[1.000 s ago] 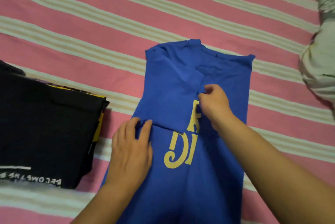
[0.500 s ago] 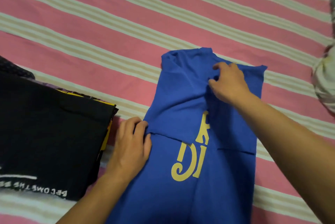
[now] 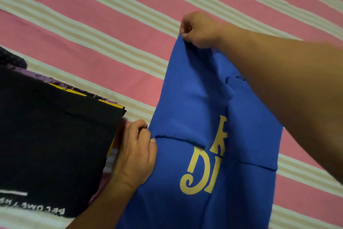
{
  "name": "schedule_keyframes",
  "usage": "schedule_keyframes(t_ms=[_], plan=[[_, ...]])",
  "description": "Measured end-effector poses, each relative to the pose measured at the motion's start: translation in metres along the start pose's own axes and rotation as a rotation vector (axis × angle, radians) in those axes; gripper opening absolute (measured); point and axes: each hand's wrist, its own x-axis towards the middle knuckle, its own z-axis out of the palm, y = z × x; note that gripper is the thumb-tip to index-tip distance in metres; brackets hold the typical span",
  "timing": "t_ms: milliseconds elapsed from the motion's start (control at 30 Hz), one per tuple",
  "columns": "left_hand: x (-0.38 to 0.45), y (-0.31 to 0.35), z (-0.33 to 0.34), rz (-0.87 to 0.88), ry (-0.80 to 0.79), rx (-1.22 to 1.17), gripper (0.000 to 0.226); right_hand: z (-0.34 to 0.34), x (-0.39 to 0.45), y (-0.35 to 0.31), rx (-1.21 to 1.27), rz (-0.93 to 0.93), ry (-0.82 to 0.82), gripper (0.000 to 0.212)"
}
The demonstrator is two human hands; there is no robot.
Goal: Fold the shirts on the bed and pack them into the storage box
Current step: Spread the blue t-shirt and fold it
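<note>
A blue shirt [image 3: 187, 102] with yellow lettering lies lengthwise on the pink striped bed [image 3: 111, 30], its sides folded inward. My right hand [image 3: 199, 29] pinches the shirt's far top corner near the collar. My left hand [image 3: 136, 151] grips the shirt's left edge where the folded sleeve hem ends, thumb on top of the cloth. My right forearm covers part of the shirt's right side. No storage box is in view.
A stack of folded shirts [image 3: 52, 141], black with white lettering on top and yellow and purple ones beneath, lies at the left, close to my left hand. Striped bedsheet stretches beyond the blue shirt.
My right hand has moved from the middle of the shirt up to its far top corner and pinched it. My left hand has curled onto the left edge.
</note>
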Motion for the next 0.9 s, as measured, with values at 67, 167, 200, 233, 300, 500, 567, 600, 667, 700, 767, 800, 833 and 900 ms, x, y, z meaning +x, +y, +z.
schedule_keyframes(t_ms=[67, 167, 200, 233, 300, 500, 567, 600, 667, 700, 767, 800, 833, 900], plan=[[-0.001, 0.000, 0.000, -0.022, 0.006, -0.034, 0.013, 0.013, -0.003, 0.004, 0.093, 0.024, 0.097, 0.009], [-0.002, 0.000, 0.000, -0.016, 0.034, -0.103, 0.018, 0.017, -0.039, 0.021, 0.292, 0.003, 0.270, 0.027], [-0.003, 0.000, 0.000, -0.005, 0.037, -0.093, 0.025, 0.014, -0.056, 0.033, 0.276, 0.011, 0.323, 0.027], [-0.003, -0.001, 0.001, 0.005, 0.036, -0.073, 0.031, 0.011, -0.073, 0.050, 0.231, 0.045, 0.348, 0.023], [-0.004, -0.001, 0.002, 0.017, 0.040, -0.041, 0.038, 0.007, -0.111, 0.084, 0.142, 0.184, 0.332, 0.015], [-0.002, 0.002, 0.003, 0.030, 0.050, -0.003, 0.030, 0.027, -0.189, 0.069, 0.263, 0.551, 0.227, 0.023], [0.000, 0.003, 0.003, 0.035, 0.039, -0.007, 0.028, 0.052, -0.207, 0.036, 0.444, 0.734, 0.076, 0.040], [0.000, 0.003, 0.003, 0.040, 0.039, -0.008, 0.028, 0.067, -0.214, 0.020, 0.577, 0.843, 0.004, 0.047], [-0.001, 0.002, 0.002, 0.048, 0.041, -0.008, 0.028, 0.092, -0.223, -0.003, 0.751, 0.983, -0.037, 0.063], [-0.001, 0.001, 0.002, 0.047, 0.041, -0.006, 0.029, 0.101, -0.226, -0.011, 0.817, 1.028, 0.012, 0.069], [0.002, 0.001, 0.001, 0.025, 0.029, -0.004, 0.031, 0.115, -0.224, -0.025, 1.031, 1.121, 0.173, 0.060], [0.005, 0.005, 0.000, -0.003, 0.008, -0.008, 0.034, 0.119, -0.221, -0.029, 1.160, 1.164, 0.252, 0.050], [0.005, 0.011, -0.003, -0.047, -0.025, -0.006, 0.039, 0.121, -0.216, -0.031, 1.271, 1.196, 0.314, 0.039], [-0.008, 0.027, -0.017, -0.160, -0.124, 0.035, 0.056, 0.119, -0.208, -0.030, 1.463, 1.216, 0.361, 0.028]])
